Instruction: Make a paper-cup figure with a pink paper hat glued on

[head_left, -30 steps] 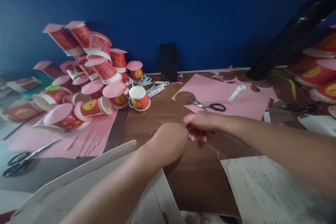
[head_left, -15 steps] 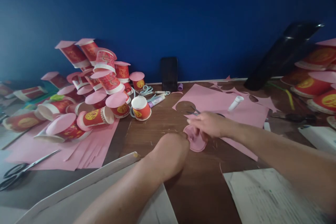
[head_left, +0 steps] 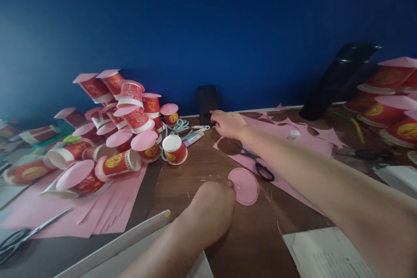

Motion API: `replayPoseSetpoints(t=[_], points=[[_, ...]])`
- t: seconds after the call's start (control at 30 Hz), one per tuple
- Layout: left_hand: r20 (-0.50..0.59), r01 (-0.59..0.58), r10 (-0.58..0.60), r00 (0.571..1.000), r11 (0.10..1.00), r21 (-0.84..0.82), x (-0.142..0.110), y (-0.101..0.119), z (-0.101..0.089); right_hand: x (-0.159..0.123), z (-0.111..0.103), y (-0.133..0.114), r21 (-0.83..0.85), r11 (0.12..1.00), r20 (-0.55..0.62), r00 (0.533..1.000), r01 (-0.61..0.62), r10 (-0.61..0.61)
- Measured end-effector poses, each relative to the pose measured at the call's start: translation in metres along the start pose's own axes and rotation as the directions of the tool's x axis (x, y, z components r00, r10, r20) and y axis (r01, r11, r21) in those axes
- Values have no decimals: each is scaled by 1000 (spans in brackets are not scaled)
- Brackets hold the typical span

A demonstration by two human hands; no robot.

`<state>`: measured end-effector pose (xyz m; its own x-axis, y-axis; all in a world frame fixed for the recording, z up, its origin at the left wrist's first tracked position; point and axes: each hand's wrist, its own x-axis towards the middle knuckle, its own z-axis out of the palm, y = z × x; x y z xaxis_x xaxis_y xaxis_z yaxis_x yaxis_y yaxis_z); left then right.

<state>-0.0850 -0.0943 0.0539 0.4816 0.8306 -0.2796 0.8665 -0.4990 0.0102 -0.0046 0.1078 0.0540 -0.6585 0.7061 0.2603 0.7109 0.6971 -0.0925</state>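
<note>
A pink paper disc (head_left: 244,186) lies on the brown table, with a ring-shaped line inside its edge. Curled at its left edge is my left hand (head_left: 211,206), closed on that edge; its fingertips are mostly hidden. My right hand (head_left: 228,124) is stretched out to the foot of the black phone (head_left: 207,102), fingers bent and closed together. Whatever lies under those fingers cannot be made out. Under my right forearm, scissors with black handles (head_left: 264,172) rest on a cut pink sheet (head_left: 316,139). A white glue stick (head_left: 293,134) stands partly behind the forearm.
Red paper cups with pink discs (head_left: 130,117) are piled at the left on pink sheets (head_left: 107,208). A single red cup (head_left: 175,150) stands near a cable (head_left: 182,127) and a tube (head_left: 193,138). More cups (head_left: 387,74) and a black bottle (head_left: 339,78) are at the right.
My right hand has left the pink disc and moved forward to the phone's foot, uncovering the disc and scissors handles. My left hand stays at the disc's edge. The view has tilted up slightly.
</note>
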Motion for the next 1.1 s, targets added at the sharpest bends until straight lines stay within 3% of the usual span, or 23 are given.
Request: replayPoseSetpoints(t=[0.33,0.57,0.73,0.9,1.0,1.1], points=[[17,-24,24,1000,1000,-1,1,-3,-2,11,5,13,30,995,-8,995,-96,97],[8,-15,15,1000,1000,-10,2,-1,-2,0,-3,10,51,993,-23,994,-102,103],[-10,2,-2,1000,1000,-22,0,-2,0,-47,-23,-8,142,988,-50,997,-54,62],[-57,-13,8,998,996,-91,-5,-5,2,-123,-40,-28,269,953,92,989,-138,117],[-77,3,-12,997,994,-113,-7,-4,1,-158,-35,-33,345,926,148,983,-153,107],[-55,31,-42,998,984,-177,-8,-3,-2,-178,-21,-33,363,921,96,989,-141,113]])
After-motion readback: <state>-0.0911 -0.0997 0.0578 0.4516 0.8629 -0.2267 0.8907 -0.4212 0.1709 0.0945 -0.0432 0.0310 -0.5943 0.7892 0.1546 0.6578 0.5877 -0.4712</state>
